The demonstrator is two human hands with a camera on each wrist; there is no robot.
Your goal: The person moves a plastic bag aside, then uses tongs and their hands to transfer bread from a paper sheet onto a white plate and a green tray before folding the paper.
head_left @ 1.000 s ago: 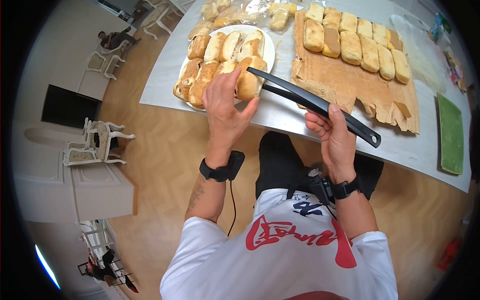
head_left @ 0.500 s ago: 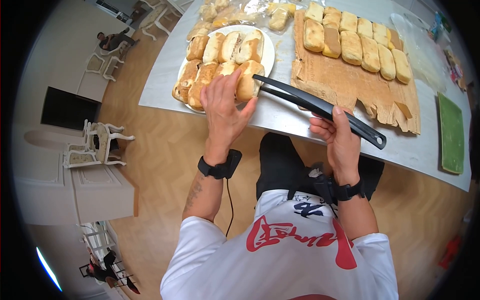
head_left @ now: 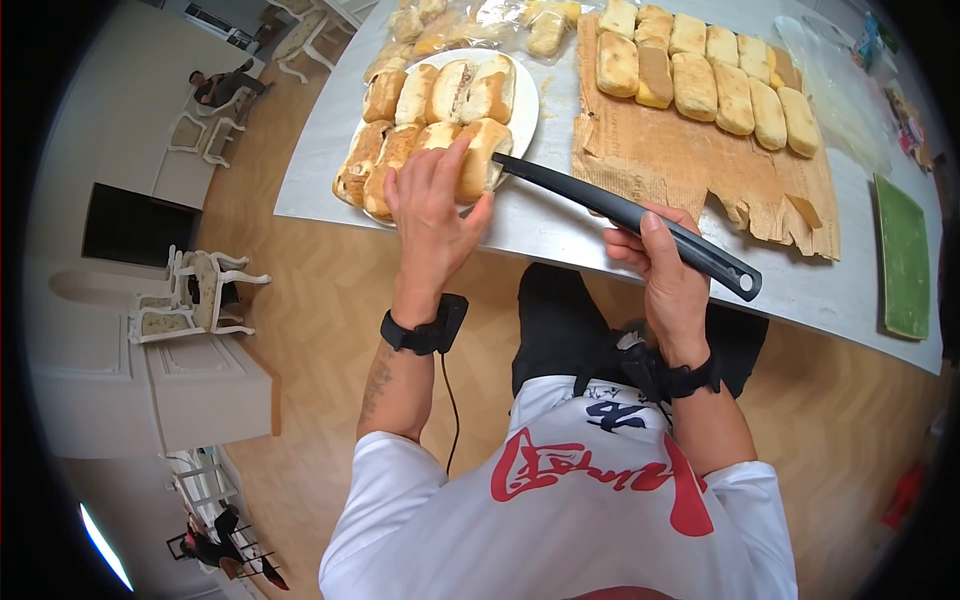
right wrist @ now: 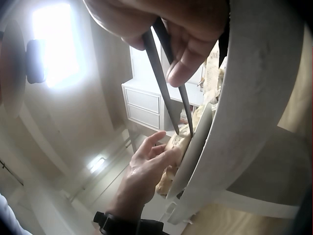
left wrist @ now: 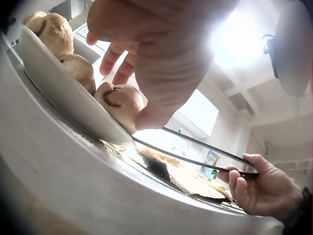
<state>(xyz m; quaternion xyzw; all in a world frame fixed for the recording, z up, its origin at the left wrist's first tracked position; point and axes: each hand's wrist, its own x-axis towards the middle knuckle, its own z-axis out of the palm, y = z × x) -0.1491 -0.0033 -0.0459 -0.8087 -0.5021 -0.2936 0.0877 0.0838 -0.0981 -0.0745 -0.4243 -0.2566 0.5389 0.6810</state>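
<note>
On a white plate (head_left: pixel 529 105) at the table's front left, split bread rolls stand in two rows. My left hand (head_left: pixel 430 205) reaches over the front row, fingers nearly straight, its thumb touching the near end of the rightmost front bread roll (head_left: pixel 482 165). In the left wrist view the thumb (left wrist: pixel 155 115) lies against that roll (left wrist: pixel 120 100), with the other fingers spread behind. My right hand (head_left: pixel 668 270) grips black tongs (head_left: pixel 610 203) between thumb and fingers. The tongs' tips meet the roll's right side. In the right wrist view their two arms (right wrist: pixel 164 78) stand slightly apart.
Uncut rolls (head_left: pixel 695 85) line the back of a torn brown cardboard sheet (head_left: pixel 650 150) on the right. Bagged bread (head_left: pixel 490 25) lies behind the plate. A green rectangular tray (head_left: pixel 903 260) sits at the table's right edge, near clear plastic (head_left: pixel 830 90).
The tongs' tips have come down from over the roll to its right side, and the tongs have turned so their arms overlap in the head view. My left hand stays at the roll.
</note>
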